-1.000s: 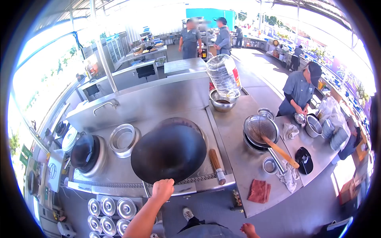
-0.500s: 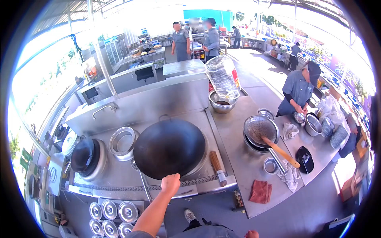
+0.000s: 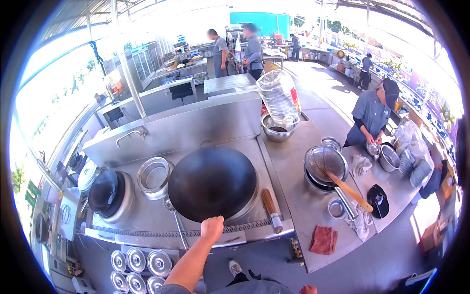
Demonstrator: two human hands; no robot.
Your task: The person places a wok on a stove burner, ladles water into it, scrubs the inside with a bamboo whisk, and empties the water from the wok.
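A large black wok [image 3: 213, 181] rests on the burner of the steel stove. My left hand [image 3: 212, 229] is closed at the wok's near rim, where its handle would be. Beside the wok on the left lies a long-handled ladle [image 3: 180, 228], and a bamboo brush [image 3: 270, 209] lies to its right. My right hand [image 3: 308, 289] shows only in part at the bottom edge, low by my body, away from the counter; its fingers are too little seen to tell their state.
Left of the wok are a steel pot [image 3: 153, 177] and a smaller wok [image 3: 105, 192]. A strainer [image 3: 325, 164] with a wooden-handled tool and a red cloth [image 3: 323, 239] lie on the right counter. A co-worker [image 3: 372, 115] stands beyond, holding a small bowl.
The wok was tilted up a second ago and has come down onto the burner, with my left hand moving slightly right. My right hand has dropped lower. Two people in the background have shifted.
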